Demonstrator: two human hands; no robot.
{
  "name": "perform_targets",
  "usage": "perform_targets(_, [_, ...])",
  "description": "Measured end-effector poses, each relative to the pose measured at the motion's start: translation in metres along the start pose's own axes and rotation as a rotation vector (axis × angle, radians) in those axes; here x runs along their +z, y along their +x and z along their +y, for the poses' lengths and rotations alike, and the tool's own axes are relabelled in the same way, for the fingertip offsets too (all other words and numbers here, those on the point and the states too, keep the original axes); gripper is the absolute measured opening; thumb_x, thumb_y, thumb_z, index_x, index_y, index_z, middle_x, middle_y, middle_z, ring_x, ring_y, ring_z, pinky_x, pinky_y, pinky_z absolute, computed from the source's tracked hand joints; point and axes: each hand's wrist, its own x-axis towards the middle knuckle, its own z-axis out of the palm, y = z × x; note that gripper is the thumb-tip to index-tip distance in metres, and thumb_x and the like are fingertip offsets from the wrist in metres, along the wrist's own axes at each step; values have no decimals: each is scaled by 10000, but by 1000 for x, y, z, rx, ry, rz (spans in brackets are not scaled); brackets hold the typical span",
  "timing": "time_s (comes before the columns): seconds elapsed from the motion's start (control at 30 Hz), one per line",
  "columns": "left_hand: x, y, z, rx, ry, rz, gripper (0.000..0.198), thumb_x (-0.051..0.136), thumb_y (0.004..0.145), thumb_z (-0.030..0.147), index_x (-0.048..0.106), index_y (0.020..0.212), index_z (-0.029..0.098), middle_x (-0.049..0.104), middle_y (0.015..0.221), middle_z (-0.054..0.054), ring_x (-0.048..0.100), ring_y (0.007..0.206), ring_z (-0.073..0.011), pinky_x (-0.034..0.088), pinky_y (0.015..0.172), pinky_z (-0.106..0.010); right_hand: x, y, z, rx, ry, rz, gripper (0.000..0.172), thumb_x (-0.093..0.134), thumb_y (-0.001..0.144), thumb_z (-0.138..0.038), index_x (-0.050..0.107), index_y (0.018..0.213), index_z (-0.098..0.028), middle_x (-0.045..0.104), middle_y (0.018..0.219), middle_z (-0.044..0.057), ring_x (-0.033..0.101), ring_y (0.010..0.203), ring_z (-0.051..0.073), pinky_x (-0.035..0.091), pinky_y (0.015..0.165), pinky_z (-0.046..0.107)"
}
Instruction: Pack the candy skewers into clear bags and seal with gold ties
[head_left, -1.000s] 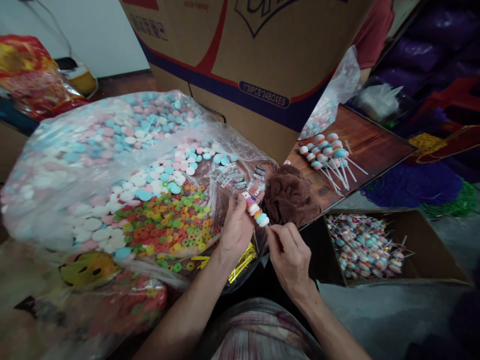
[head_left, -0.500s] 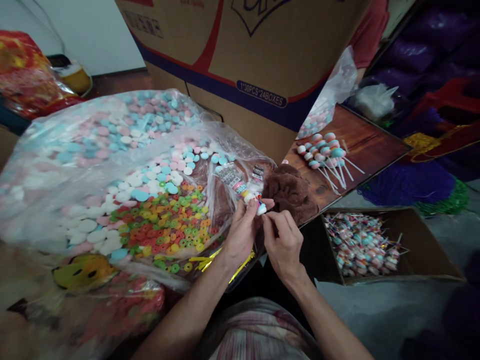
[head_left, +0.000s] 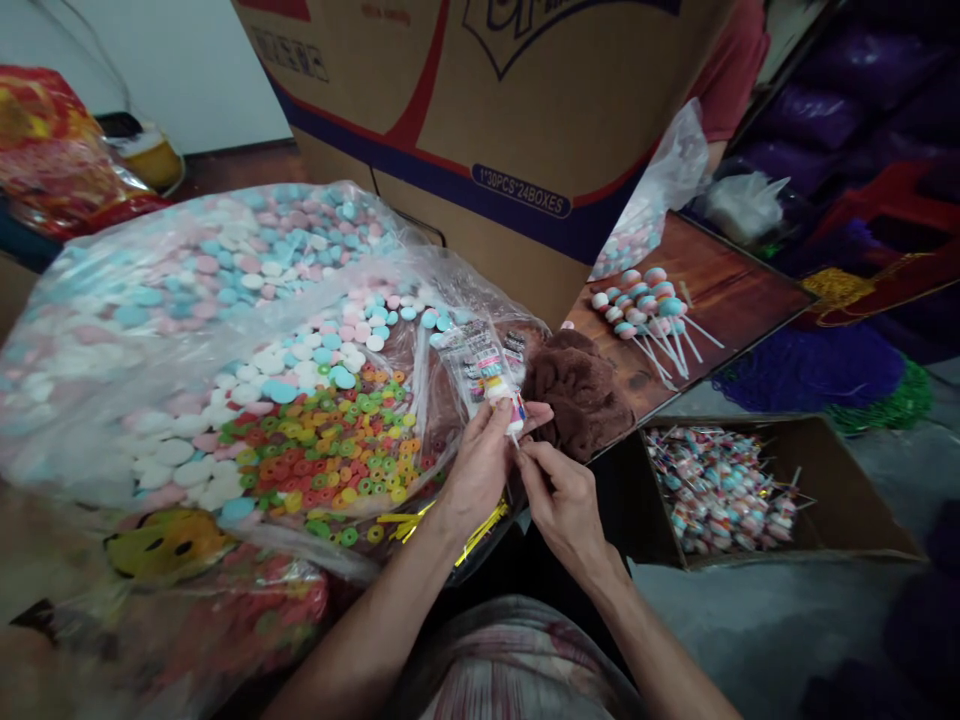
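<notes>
My left hand [head_left: 480,462] pinches a marshmallow lollipop [head_left: 496,388] that sits in a clear printed wrapper. Its thumb lies over the lower end of the candy, and some of its other fingers stick out to the right. Close below, my right hand [head_left: 564,492] has thumb and forefinger pressed together on the thin white stick [head_left: 515,440]. More printed wrappers [head_left: 457,345] lie just beyond the fingers. A brown cloth [head_left: 574,390] is bunched up to the right of the hands. Yellow twist ties [head_left: 480,530] lie partly hidden under my left wrist.
Clear bags of pastel candies [head_left: 217,270] and loose gummy rings [head_left: 337,445] cover the left side. Bare marshmallow lollipops [head_left: 649,300] rest at the table's right end. A carton [head_left: 847,500] of wrapped lollipops stands lower right. A tall cardboard box [head_left: 450,110] blocks the back, with another person's sleeve [head_left: 739,75] behind.
The marshmallow's white and blue lower end no longer pokes out bare; wrapper now surrounds it, with the stick showing below. My right hand has moved slightly down and left.
</notes>
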Motion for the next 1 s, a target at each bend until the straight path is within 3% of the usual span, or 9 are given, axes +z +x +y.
perform_targets(0.17, [2,-5,-5,-79,20,-91,236,658,858,375,682,906,146,743,914,-97,685,918,-203,498,824,-306,1,8,0,79,74,112,188,501,940,-266,616,813,-187,600,695,-2,521,578,112,424,576,236])
perform_targets(0.3, [0,-5,-9,-112,18,-73,281,704,822,377,681,991,154,751,944,-98,687,893,-194,505,787,-291,3,12,-3,158,131,194,193,532,920,-294,625,797,-179,621,730,11,536,620,119,441,610,240])
perform_targets(0.37, [-1,-3,-7,-81,44,-49,318,687,829,416,686,974,133,752,938,-120,690,891,-203,506,792,-297,3,12,-7,200,184,171,197,552,908,-317,638,801,-176,622,724,10,523,615,117,435,604,236])
perform_targets(0.53, [-4,-3,4,-5,153,-7,392,655,835,475,705,998,122,752,954,-146,694,913,-236,503,816,-326,-5,6,-12,369,467,-71,301,574,900,-393,601,699,-171,509,581,-31,410,510,88,354,495,208])
perform_targets(0.77, [-4,-18,-8,121,525,-21,382,575,886,477,746,814,144,744,883,-80,640,831,-189,460,862,-323,-9,4,-3,375,553,-12,264,599,894,-374,594,723,-172,482,603,-39,402,543,85,341,506,203])
perform_targets(0.87, [-3,-21,-5,87,455,-23,346,620,863,457,720,774,138,736,894,-81,628,836,-179,464,822,-300,-8,5,-4,343,536,-26,249,585,904,-360,598,739,-174,484,607,-41,404,547,85,332,505,204])
perform_targets(1.0, [2,-21,10,35,199,-1,331,671,822,473,706,864,147,736,981,-108,654,829,-175,484,734,-276,-6,4,-10,299,497,-44,243,560,917,-330,590,733,-175,488,618,-39,412,557,87,330,515,210])
